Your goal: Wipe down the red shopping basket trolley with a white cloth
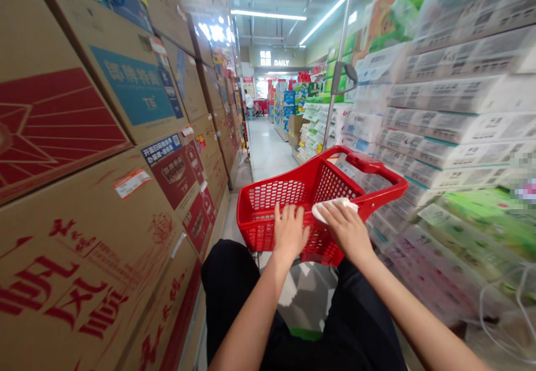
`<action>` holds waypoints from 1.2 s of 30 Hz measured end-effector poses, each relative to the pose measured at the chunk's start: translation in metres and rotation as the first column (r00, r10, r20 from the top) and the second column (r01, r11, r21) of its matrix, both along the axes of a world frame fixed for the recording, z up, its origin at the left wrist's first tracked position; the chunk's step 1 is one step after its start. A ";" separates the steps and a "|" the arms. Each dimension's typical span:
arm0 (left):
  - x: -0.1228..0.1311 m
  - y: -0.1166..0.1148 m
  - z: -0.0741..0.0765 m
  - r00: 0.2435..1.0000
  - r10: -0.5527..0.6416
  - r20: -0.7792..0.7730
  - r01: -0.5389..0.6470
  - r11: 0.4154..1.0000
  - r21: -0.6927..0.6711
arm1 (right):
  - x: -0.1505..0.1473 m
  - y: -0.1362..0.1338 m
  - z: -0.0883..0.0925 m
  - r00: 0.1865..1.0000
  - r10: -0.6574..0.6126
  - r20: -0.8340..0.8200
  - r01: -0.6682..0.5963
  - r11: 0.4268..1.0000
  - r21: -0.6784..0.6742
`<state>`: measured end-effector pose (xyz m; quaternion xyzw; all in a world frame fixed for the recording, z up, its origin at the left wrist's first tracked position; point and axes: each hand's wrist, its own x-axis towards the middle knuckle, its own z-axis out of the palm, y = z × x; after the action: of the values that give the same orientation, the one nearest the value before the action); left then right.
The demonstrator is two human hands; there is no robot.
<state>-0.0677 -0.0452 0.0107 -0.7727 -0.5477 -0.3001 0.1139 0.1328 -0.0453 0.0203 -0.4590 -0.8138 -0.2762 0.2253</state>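
Observation:
A red plastic shopping cart (268,195) with a perforated basket stands in front of my knees, its handle (391,184) to the right. My left hand (290,231) grips the basket's near rim, fingers slightly apart and bent over it, thumb on the near side. On the same rim, further right, my right hand (347,229) presses a folded white cloth (326,210). Its fingers lie over the cloth and partly hide it. Nothing shows inside the visible part of the basket.
Stacked cardboard cartons (84,248) wall the left side. At right rise piles of plastic-wrapped tissue packs (444,97). A glass door with a metal frame (335,92) and grey latch stands beyond the cart. Behind it runs a tiled aisle (268,136) with shelves and a distant person (249,100).

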 end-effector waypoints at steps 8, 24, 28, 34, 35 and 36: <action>0.027 0.014 -0.012 0.982 -0.182 0.057 0.187 0.976 -0.109 | 0.061 0.011 0.028 0.998 -0.003 -0.059 0.004 1.000 0.013; 0.026 -0.001 -0.020 0.977 -0.209 0.027 0.210 0.976 -0.057 | 0.076 0.003 0.025 0.995 -0.040 -0.087 0.042 0.999 0.021; 0.032 -0.005 -0.023 0.979 -0.198 0.038 0.200 0.978 -0.063 | 0.088 0.007 0.024 0.979 -0.114 -0.167 0.128 0.989 0.078; 0.037 -0.008 -0.023 0.981 -0.192 0.039 0.194 0.978 -0.077 | 0.022 -0.001 -0.003 0.997 0.013 -0.073 -0.015 1.000 -0.015; 0.037 -0.009 -0.023 0.980 -0.193 0.037 0.196 0.977 -0.081 | 0.018 -0.002 -0.003 0.998 0.035 -0.060 -0.037 0.999 -0.032; 0.037 -0.010 -0.023 0.980 -0.197 0.034 0.199 0.977 -0.082 | 0.018 -0.003 -0.002 0.998 0.051 -0.049 -0.053 0.997 -0.050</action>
<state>-0.0310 -0.0553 -0.0124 -0.8236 -0.4818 -0.2961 0.0433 0.1512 -0.0480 0.0185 -0.4497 -0.8266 -0.2384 0.2400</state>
